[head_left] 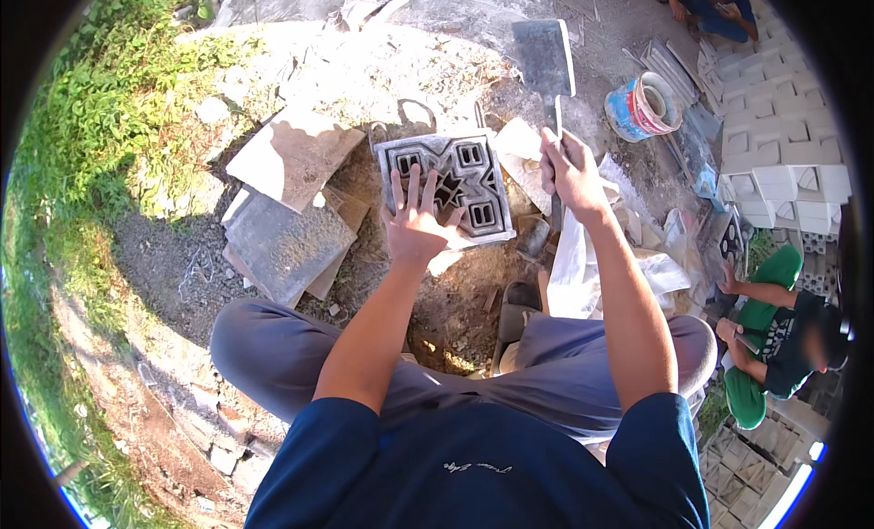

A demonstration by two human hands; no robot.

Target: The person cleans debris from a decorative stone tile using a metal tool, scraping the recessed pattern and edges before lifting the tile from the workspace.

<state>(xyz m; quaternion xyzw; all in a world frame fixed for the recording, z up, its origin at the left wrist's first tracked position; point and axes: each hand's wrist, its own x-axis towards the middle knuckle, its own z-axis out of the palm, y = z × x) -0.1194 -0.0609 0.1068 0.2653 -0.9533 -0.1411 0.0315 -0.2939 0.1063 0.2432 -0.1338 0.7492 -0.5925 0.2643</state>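
Observation:
My left hand (414, 221) lies flat, fingers spread, on the near edge of a grey metal block mould (448, 183) with a star-shaped pattern and square openings, set on the dirt ahead of my knees. My right hand (571, 172) is closed round the handle of a flat square trowel (544, 57), whose blade is raised above and beyond the mould's right side. I am squatting, grey trousers and a dark blue shirt filling the lower view.
Flat concrete slabs (289, 215) lie left of the mould. A painted bucket (645, 106) stands at the upper right beside stacked white patterned blocks (783, 137). A white plastic sack (583, 265) lies by my right knee. Another person (783, 333) sits at the right; grass borders the left.

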